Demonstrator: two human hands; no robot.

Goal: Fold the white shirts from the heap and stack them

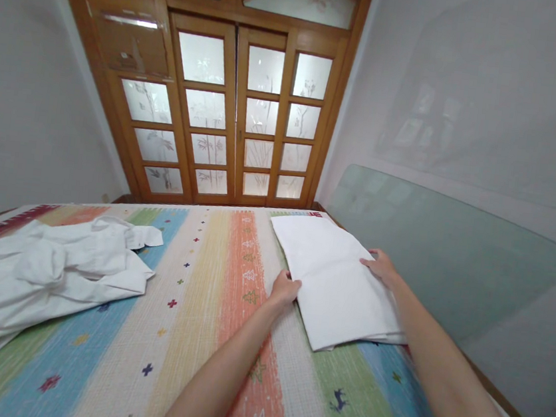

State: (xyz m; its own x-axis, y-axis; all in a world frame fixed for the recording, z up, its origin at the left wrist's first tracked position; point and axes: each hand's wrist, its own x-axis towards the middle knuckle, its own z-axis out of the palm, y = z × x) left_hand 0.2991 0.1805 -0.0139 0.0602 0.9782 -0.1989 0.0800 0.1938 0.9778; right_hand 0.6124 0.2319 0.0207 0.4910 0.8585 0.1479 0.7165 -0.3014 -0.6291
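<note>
A folded white cloth (335,275) lies flat in a neat rectangle on a striped bedspread (193,333), with layers showing along its near edge. At its left edge, my left hand (286,287) is closed, fingertips curled against the border. My right hand (380,268) grips the opposite edge, thumb over the top and the other fingers partly hidden. Off to the left, a crumpled white cloth (45,269) is bunched up in loose folds, with neither hand touching it.
A pale green headboard (436,233) stands along the right wall, close to my right arm. Beyond the bed's far edge are wooden doors (233,116) with frosted panes. A plain wall (34,94) rises on the left.
</note>
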